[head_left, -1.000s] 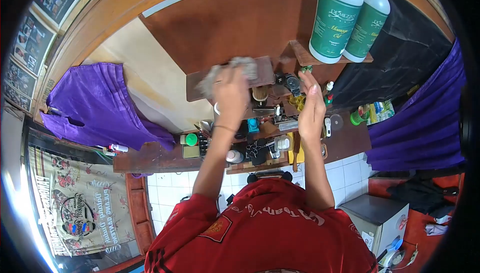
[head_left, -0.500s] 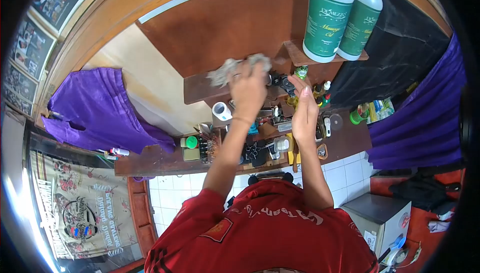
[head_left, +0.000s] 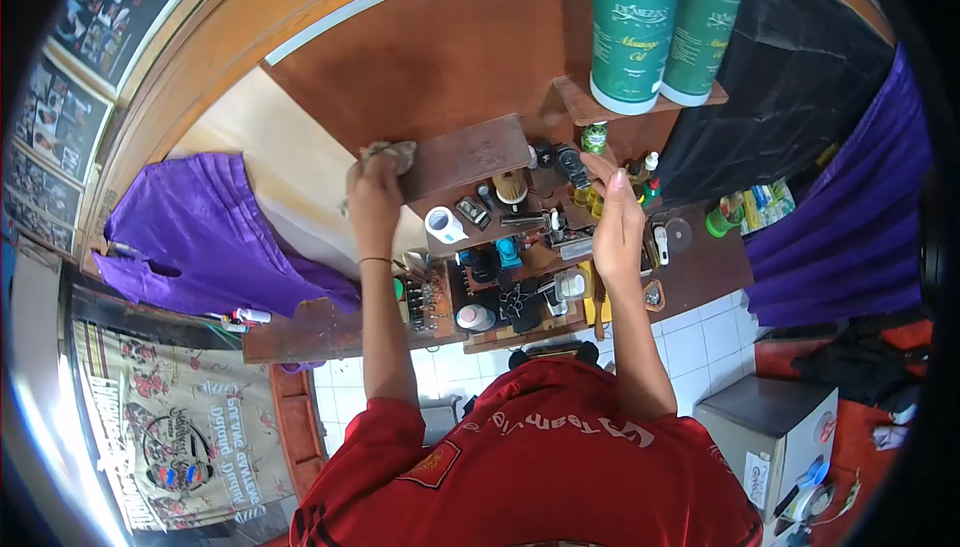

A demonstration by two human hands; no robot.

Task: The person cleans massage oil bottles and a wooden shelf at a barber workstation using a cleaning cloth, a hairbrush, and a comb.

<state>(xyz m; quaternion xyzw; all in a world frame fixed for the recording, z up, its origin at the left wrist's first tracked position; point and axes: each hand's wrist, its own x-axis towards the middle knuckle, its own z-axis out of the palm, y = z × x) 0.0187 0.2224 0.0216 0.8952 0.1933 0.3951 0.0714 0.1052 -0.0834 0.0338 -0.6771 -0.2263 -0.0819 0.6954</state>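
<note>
Cluttered wooden shelf [head_left: 470,152] above a table [head_left: 700,267] of grooming tools. Left hand [head_left: 375,197] closes its grip on a grey cloth [head_left: 385,155] at the shelf's left end. Right hand [head_left: 615,217], grip open, fingers straight, seemingly touches small bottles [head_left: 596,137].

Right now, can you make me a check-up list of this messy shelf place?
Surface: wooden shelf on a brown wall; crowded counter below it.
Job's things: grey cloth at the shelf's left end.
Clutter: two green bottles on a higher ledge; white tape roll; many small tools, too small to name.
Hands: left hand grips the cloth; right hand is open, beside a green-capped small bottle.
Cables: nothing seen.
Surroundings: purple cloth hanging at the left; white tiled floor.
</note>
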